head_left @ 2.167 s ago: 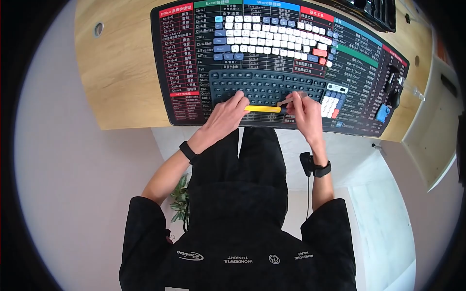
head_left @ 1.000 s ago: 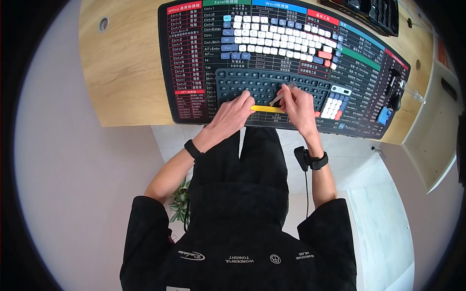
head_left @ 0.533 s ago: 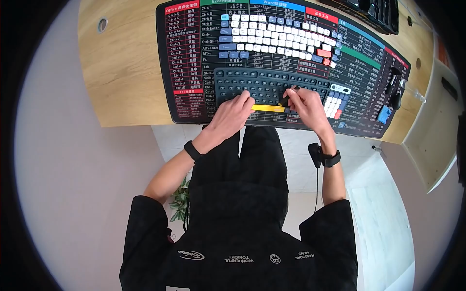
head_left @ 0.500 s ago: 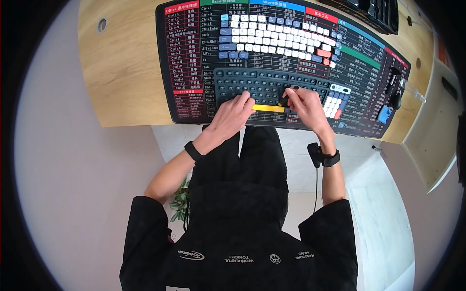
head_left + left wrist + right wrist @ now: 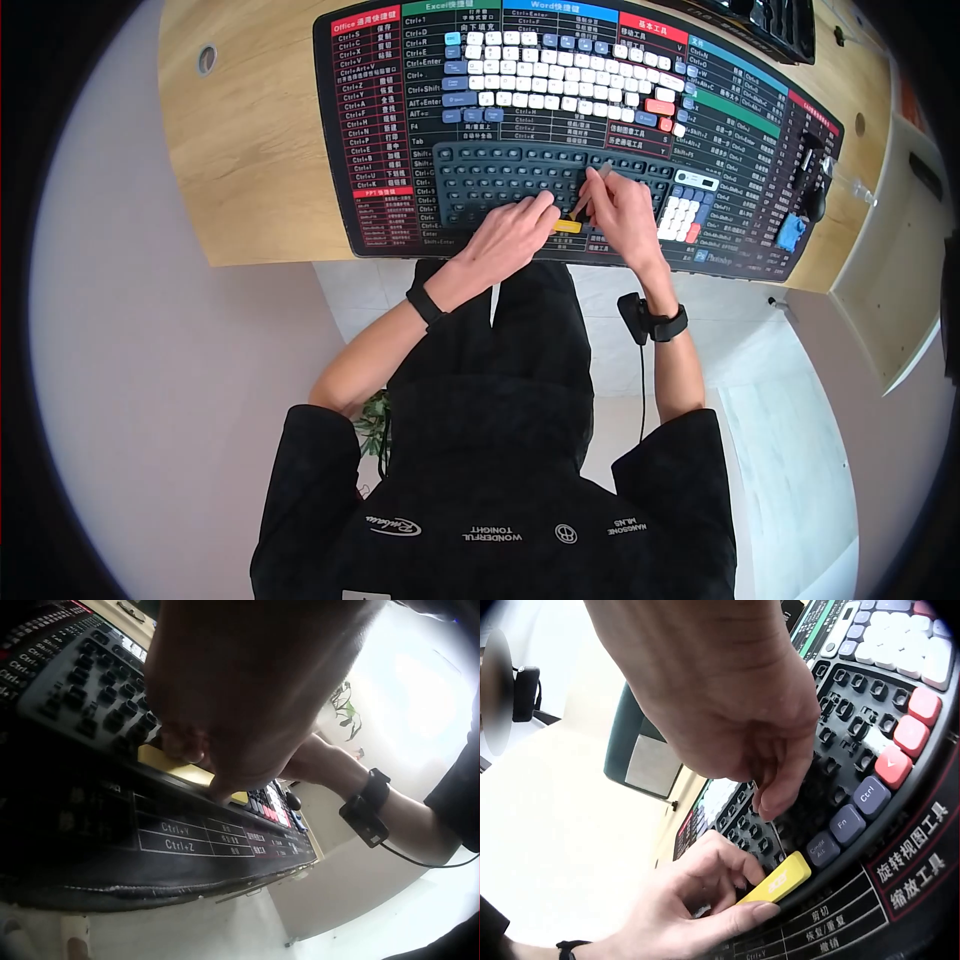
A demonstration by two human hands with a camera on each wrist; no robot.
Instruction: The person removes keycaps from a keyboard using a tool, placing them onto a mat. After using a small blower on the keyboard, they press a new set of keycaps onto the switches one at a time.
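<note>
In the head view, the dark keyboard base (image 5: pixel 490 185) lies on a printed mat, most of its switches bare. Across its near edge runs the yellow long key (image 5: pixel 567 227), its left part covered by my left hand (image 5: pixel 510 240). The right wrist view shows my left thumb along the front side of the yellow key (image 5: pixel 781 880) and curled fingers behind it. My right hand (image 5: pixel 625 218) pinches a thin tool (image 5: pixel 579 208), its lower end close to the yellow key. Right of that key sit the dark Ctrl key (image 5: pixel 872 796), Fn key (image 5: pixel 847 822) and several red keys.
Loose white, blue and red keycaps (image 5: pixel 560 75) lie in rows above the keyboard on the mat (image 5: pixel 365 130). White keycaps (image 5: pixel 679 213) stand at its right. A black tray (image 5: pixel 780 25), a black mouse (image 5: pixel 815 203) and a blue object (image 5: pixel 790 233) are farther off.
My left hand has slid right along the yellow key, covering more of it. The tool in my right hand now leans more upright, and more of its length shows.
</note>
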